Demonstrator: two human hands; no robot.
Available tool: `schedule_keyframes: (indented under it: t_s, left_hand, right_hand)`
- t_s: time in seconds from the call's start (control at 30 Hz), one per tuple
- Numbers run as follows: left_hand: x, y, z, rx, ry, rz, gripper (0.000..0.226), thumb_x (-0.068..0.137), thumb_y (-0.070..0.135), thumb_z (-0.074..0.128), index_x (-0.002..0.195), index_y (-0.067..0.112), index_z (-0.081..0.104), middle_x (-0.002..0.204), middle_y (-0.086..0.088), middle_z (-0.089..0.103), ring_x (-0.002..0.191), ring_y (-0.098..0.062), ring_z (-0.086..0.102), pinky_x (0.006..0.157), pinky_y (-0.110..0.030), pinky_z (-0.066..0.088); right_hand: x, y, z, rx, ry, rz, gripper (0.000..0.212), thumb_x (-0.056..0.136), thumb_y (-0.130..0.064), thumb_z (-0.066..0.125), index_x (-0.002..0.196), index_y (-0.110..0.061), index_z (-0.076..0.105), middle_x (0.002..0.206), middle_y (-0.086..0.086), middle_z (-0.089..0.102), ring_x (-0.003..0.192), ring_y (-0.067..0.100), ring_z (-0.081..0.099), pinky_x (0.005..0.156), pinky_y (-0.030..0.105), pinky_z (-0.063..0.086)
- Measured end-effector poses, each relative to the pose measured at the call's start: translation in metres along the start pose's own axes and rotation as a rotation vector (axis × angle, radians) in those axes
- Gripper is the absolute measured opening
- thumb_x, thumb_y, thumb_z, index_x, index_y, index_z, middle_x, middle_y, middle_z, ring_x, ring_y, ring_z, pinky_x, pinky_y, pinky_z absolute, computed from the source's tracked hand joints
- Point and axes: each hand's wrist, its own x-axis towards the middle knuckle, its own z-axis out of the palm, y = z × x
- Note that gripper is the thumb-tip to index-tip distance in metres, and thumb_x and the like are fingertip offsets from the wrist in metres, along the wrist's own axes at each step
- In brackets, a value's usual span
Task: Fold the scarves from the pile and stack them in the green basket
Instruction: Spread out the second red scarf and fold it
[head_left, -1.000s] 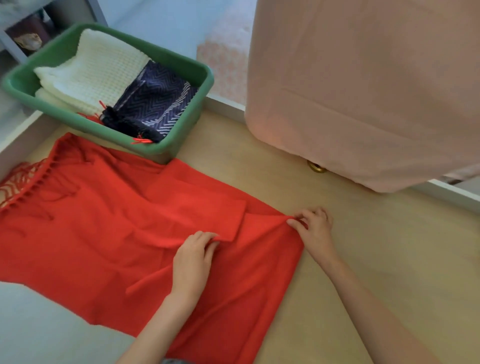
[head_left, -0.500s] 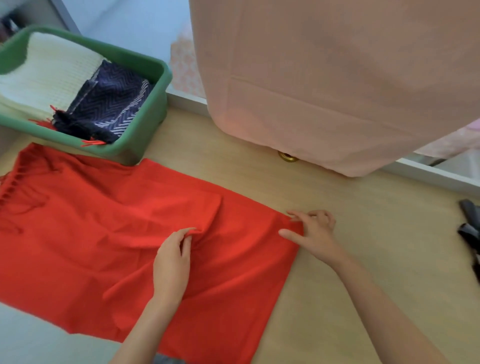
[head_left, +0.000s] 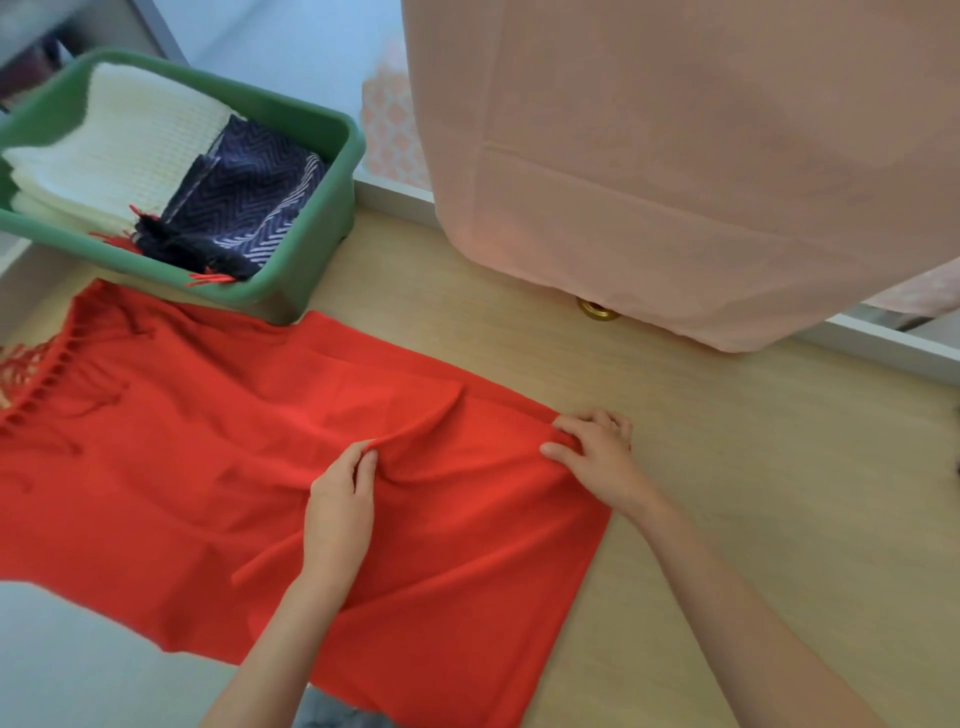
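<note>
Pinching red scarf (head_left: 182, 467), spread on floor (head_left: 727, 493) touching green basket (head_left: 311, 260): left hand (head_left: 340, 499) clamped on mid-cloth ridge, right hand (head_left: 597, 457) on far-right corner, probably tensioning out wrinkles before folding.

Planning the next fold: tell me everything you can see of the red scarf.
The red scarf of soft-looking cloth lies spread and wrinkled on the light wooden surface, its far edge by the green plastic basket. Knotted fringe lines its left end. The left hand pinches a raised crease mid-cloth; the right hand grips its right edge.
</note>
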Motion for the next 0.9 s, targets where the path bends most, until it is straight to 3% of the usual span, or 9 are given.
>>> schedule_keyframes:
  t_s: [0.1,0.2,0.3,0.43,0.57,0.67,0.8,0.9]
  left_hand:
    - [0.002,-0.001,-0.004,-0.027,-0.02,-0.026,0.024,0.098,0.016,0.05,0.115,0.009,0.065,0.111,0.001,0.066,0.105,-0.015,0.059,0.087,-0.019,0.038]
    - [0.001,-0.002,-0.006,-0.021,-0.093,0.057,0.027,0.099,0.02,0.047,0.119,0.017,0.064,0.119,0.008,0.062,0.115,-0.008,0.054,0.1,-0.022,0.037]
    - [0.008,-0.012,-0.004,0.087,-0.106,0.183,0.029,0.099,0.015,0.047,0.125,0.015,0.06,0.132,0.002,0.056,0.127,-0.013,0.047,0.11,-0.03,0.032]
    - [0.026,-0.019,-0.004,0.214,-0.063,0.254,0.032,0.096,0.005,0.048,0.124,0.014,0.061,0.136,-0.004,0.054,0.136,-0.019,0.038,0.115,-0.037,0.025]
    - [0.043,-0.022,-0.005,0.291,-0.064,0.272,0.031,0.095,0.007,0.051,0.123,0.017,0.062,0.136,-0.003,0.054,0.137,-0.02,0.036,0.115,-0.042,0.023]
    - [0.038,-0.014,0.002,0.235,-0.116,0.297,0.033,0.094,0.028,0.047,0.121,0.017,0.063,0.129,-0.002,0.06,0.132,-0.021,0.044,0.112,-0.045,0.03]
    - [-0.004,0.012,0.028,0.178,-0.267,0.394,0.051,0.085,0.052,0.047,0.122,0.02,0.061,0.126,0.001,0.061,0.124,-0.017,0.05,0.107,-0.034,0.035]
    - [-0.047,0.023,0.05,0.232,-0.301,0.517,0.058,0.075,0.047,0.065,0.127,0.025,0.053,0.136,0.001,0.046,0.127,-0.016,0.039,0.109,-0.031,0.028]
  right_hand:
    - [-0.013,0.026,-0.032,0.015,0.01,0.038,0.034,0.088,-0.04,0.063,0.115,-0.019,0.066,0.109,-0.003,0.051,0.126,0.019,0.035,0.096,0.018,0.007]
    - [-0.025,0.042,-0.048,0.05,0.027,0.114,0.034,0.086,-0.035,0.067,0.117,-0.022,0.063,0.1,-0.015,0.045,0.123,0.015,0.032,0.094,0.017,0.007]
    - [-0.017,0.026,-0.036,0.11,-0.002,0.103,0.039,0.077,-0.052,0.068,0.112,-0.037,0.06,0.103,-0.017,0.059,0.112,0.003,0.038,0.088,0.019,0.011]
    - [0.011,-0.014,-0.004,0.05,-0.034,0.083,0.044,0.074,-0.062,0.066,0.108,-0.037,0.055,0.08,-0.016,0.064,0.1,0.004,0.041,0.076,0.024,0.012]
    - [0.02,-0.026,0.017,0.019,-0.013,0.065,0.021,0.074,-0.04,0.075,0.084,-0.028,0.06,0.075,-0.012,0.054,0.098,0.014,0.043,0.075,0.027,0.015]
    - [0.014,-0.019,0.018,0.116,0.031,-0.006,0.021,0.076,-0.026,0.075,0.071,-0.026,0.055,0.088,-0.009,0.055,0.098,0.014,0.042,0.084,0.028,0.022]
    - [-0.002,-0.017,0.006,0.491,0.02,-0.005,0.015,0.083,-0.019,0.07,0.081,-0.023,0.057,0.088,-0.009,0.063,0.092,0.006,0.058,0.087,0.022,0.039]
    - [-0.005,-0.009,0.003,0.468,0.112,0.013,0.027,0.081,-0.017,0.073,0.099,-0.026,0.057,0.096,-0.008,0.064,0.088,0.01,0.057,0.086,0.023,0.04]
